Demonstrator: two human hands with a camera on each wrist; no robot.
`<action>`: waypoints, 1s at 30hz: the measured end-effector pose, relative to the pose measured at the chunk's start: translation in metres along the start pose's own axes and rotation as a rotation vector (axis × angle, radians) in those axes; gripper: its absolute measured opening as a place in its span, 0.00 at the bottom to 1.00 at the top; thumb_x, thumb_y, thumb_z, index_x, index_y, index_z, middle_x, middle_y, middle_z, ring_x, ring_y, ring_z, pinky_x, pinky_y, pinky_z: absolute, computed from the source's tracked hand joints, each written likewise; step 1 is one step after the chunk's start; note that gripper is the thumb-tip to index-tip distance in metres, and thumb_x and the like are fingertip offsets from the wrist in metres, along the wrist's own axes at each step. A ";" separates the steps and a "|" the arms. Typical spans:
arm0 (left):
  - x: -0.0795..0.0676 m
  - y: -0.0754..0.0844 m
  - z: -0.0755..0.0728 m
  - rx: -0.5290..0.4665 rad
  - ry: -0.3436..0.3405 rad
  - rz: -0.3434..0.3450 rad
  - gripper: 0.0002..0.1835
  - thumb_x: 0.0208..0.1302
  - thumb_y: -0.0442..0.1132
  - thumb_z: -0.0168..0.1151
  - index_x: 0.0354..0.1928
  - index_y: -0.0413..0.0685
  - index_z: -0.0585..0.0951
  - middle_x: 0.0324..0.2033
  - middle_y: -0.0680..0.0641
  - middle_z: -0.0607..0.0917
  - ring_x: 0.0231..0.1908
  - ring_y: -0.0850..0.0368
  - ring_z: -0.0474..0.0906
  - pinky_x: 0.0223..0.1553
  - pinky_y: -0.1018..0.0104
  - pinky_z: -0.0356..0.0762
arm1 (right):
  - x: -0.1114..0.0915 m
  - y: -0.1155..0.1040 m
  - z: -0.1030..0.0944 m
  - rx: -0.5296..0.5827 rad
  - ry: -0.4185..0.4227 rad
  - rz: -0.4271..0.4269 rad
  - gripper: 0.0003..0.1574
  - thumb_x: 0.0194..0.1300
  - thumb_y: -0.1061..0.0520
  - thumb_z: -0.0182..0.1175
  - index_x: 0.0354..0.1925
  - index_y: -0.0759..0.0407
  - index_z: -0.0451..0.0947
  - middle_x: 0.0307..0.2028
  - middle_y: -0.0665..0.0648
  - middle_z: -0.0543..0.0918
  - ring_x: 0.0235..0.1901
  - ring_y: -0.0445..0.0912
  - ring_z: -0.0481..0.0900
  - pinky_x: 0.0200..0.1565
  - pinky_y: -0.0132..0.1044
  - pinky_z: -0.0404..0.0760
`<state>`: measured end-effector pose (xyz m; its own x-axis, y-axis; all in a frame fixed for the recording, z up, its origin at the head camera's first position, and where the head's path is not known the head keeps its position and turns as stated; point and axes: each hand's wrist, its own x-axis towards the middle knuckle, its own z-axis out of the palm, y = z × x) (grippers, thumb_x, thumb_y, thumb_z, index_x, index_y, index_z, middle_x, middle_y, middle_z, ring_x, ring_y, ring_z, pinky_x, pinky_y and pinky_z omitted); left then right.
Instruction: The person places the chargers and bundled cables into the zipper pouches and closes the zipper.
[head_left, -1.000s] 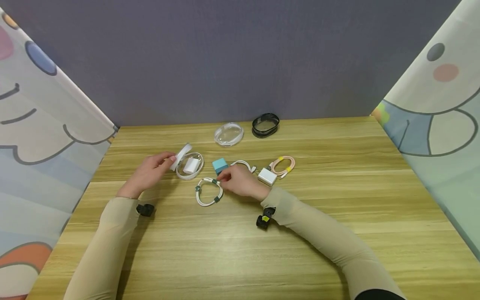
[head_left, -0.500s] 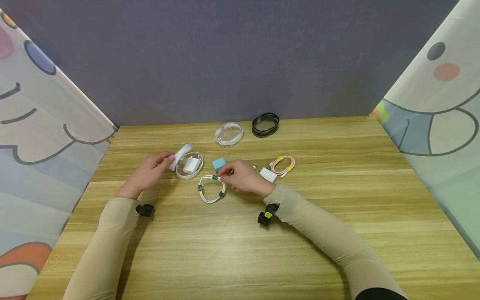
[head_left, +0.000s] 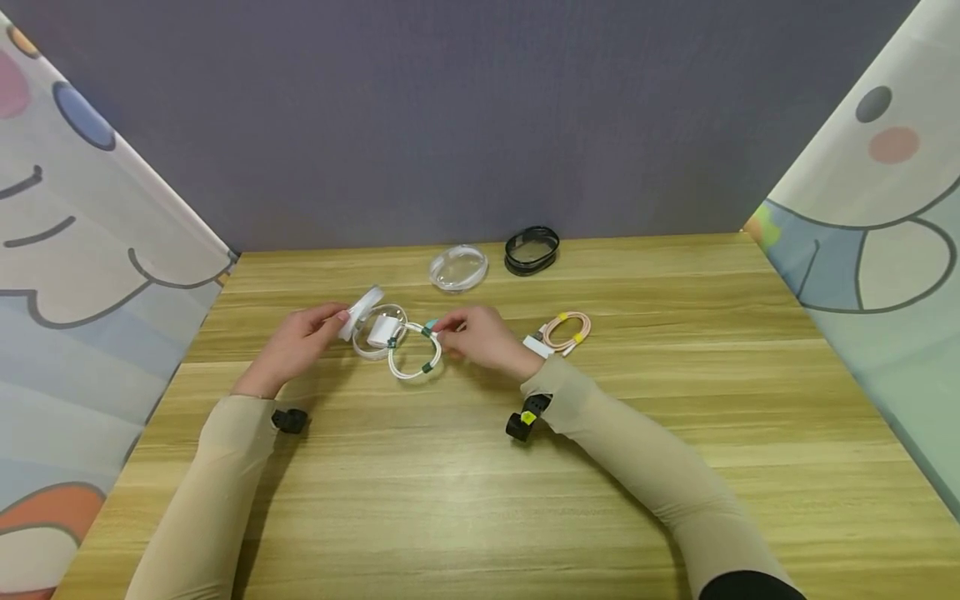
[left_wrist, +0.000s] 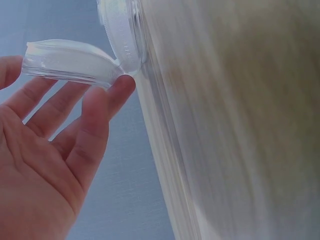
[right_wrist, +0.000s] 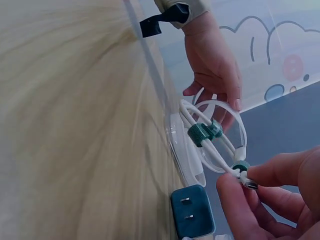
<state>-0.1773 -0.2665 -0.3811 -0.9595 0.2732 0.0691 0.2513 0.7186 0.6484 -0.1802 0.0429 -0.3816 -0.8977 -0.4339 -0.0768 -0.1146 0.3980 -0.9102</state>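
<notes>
My left hand (head_left: 300,342) grips the clear lid (left_wrist: 70,62) of a small round plastic case, its thumb and fingers at the lid's edge. The lid stands raised and tilted from the case's base (head_left: 358,347), which rests on the table. Inside the base sits a white charger plug (head_left: 385,331). My right hand (head_left: 483,342) pinches a coiled white cable (head_left: 408,377) near its connector. Green ties (right_wrist: 201,133) bind the coil, which overlaps the case's right side in the head view. Just behind my right fingers is a blue-green charger plug (right_wrist: 192,212), mostly hidden in the head view.
Near the back of the wooden table (head_left: 480,500) lie another clear round case (head_left: 459,268) and a black-rimmed one (head_left: 531,252). A pink cable (head_left: 567,331) with yellow ties lies right of my right hand. Beside it a white charger (head_left: 537,346) is partly hidden.
My right hand has lifted the coiled white cable and brought it up and left, over toward the case. The left hand keeps its hold on the raised lid.
</notes>
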 end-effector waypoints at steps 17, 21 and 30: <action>0.000 0.001 -0.002 -0.027 -0.007 0.004 0.25 0.79 0.51 0.45 0.64 0.42 0.77 0.51 0.35 0.83 0.38 0.40 0.80 0.30 0.64 0.80 | 0.032 -0.007 0.017 0.205 0.095 0.070 0.10 0.68 0.65 0.62 0.45 0.68 0.84 0.34 0.57 0.86 0.28 0.41 0.84 0.35 0.32 0.84; 0.001 0.000 -0.002 -0.028 -0.008 0.010 0.25 0.79 0.51 0.45 0.64 0.41 0.76 0.51 0.35 0.83 0.40 0.39 0.80 0.30 0.65 0.80 | 0.038 -0.006 0.023 0.161 0.112 0.056 0.09 0.68 0.65 0.62 0.45 0.68 0.84 0.34 0.57 0.86 0.29 0.43 0.85 0.34 0.31 0.84; 0.002 0.000 -0.001 -0.039 -0.013 0.015 0.25 0.79 0.51 0.45 0.64 0.41 0.76 0.50 0.35 0.83 0.42 0.39 0.80 0.31 0.64 0.81 | 0.046 -0.007 0.033 0.094 0.093 0.007 0.08 0.67 0.67 0.62 0.44 0.67 0.84 0.31 0.57 0.84 0.35 0.52 0.87 0.34 0.29 0.83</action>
<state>-0.1791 -0.2667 -0.3809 -0.9539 0.2921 0.0688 0.2597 0.6889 0.6767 -0.2063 -0.0065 -0.3928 -0.9343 -0.3530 -0.0493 -0.0714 0.3210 -0.9444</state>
